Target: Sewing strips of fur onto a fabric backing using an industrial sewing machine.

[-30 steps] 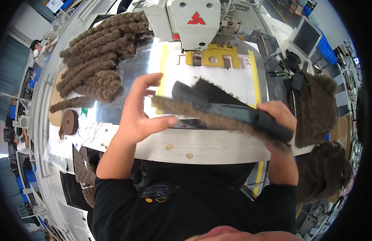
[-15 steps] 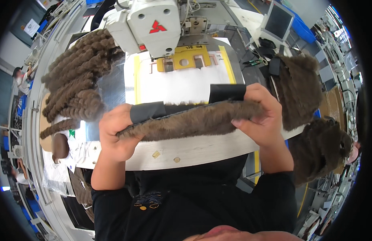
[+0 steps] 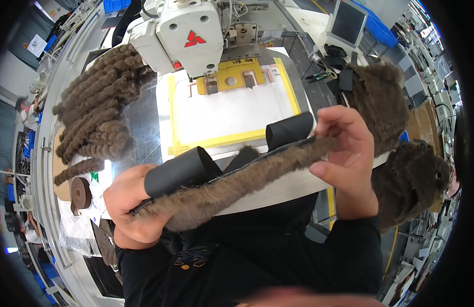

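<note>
Between my two hands is a long brown fur piece point(image 3: 242, 181) with a dark edge, tilted so its left end is lower and nearer to me. Along its far edge stand two loops of black strap point(image 3: 178, 171), one by each end. My left hand point(image 3: 137, 207) is closed around the left end, fingers partly hidden by the fur and strap. At the right end, my right hand point(image 3: 352, 151) has the fur between its thumb and curled fingers, in a looser grip. A white sewing machine head point(image 3: 188, 36) stands beyond, over a yellow template plate point(image 3: 229, 77).
Stacked brown fur pieces lie at left point(image 3: 96, 97) and right point(image 3: 380, 105), with another dark fur pile point(image 3: 411, 184) lower right. A brown tape roll point(image 3: 81, 193) stands near the left. A screen point(image 3: 351, 23) is at the back right. White sheet point(image 3: 232, 115) with yellow tape edges covers the machine bed.
The fur piece has tilted, its left end coming down and toward me with my left hand. Its strap loops now show rounder. My right hand has shifted slightly right, its grip looser.
</note>
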A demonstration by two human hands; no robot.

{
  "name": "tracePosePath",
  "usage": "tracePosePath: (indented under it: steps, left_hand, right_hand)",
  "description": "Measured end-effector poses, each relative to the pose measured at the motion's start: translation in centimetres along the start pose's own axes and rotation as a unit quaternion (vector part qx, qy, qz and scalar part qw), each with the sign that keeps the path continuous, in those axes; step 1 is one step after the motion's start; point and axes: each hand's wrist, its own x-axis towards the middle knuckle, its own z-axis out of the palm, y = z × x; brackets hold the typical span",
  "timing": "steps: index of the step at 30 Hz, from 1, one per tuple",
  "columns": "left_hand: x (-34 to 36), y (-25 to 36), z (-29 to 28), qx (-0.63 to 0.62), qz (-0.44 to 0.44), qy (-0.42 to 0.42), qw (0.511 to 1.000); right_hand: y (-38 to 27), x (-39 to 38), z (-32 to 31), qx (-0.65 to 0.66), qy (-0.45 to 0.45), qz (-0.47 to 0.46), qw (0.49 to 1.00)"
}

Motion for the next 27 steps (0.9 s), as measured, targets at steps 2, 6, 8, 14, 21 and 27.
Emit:
tracePosePath:
  steps: [2,6,8,14,21,27]
  left_hand:
    - [-0.3,0.2,0.7,-0.005,-0.03,0.066,0.997]
    - [-0.4,0.3,0.6,-0.016,-0.026,0.061,0.998]
    - [-0.4,0.3,0.5,-0.013,-0.02,0.047,0.999]
    - [-0.6,1.6,0.8,-0.088,-0.091,-0.004,0.992]
    - [-0.1,2.3,0.2,0.031,-0.021,-0.035,0.999]
    - [-0.1,-0.5,-0.1,-0.112,-0.038,-0.096,0.988]
  right_hand:
    - [-0.1,-0.2,0.0,0.01,-0.009,0.043,0.999]
    - [-0.3,0.0,-0.3,0.118,-0.076,0.222,0.965]
    - [-0.3,0.5,-0.4,0.059,-0.138,0.162,0.975]
    - [-1.0,0.6,0.2,-0.014,-0.203,0.027,0.979]
    - [-2.5,-0.3,-0.2,-0.123,-0.156,-0.08,0.977]
    - [-2.5,0.3,-0.8,-0.094,-0.23,0.011,0.968]
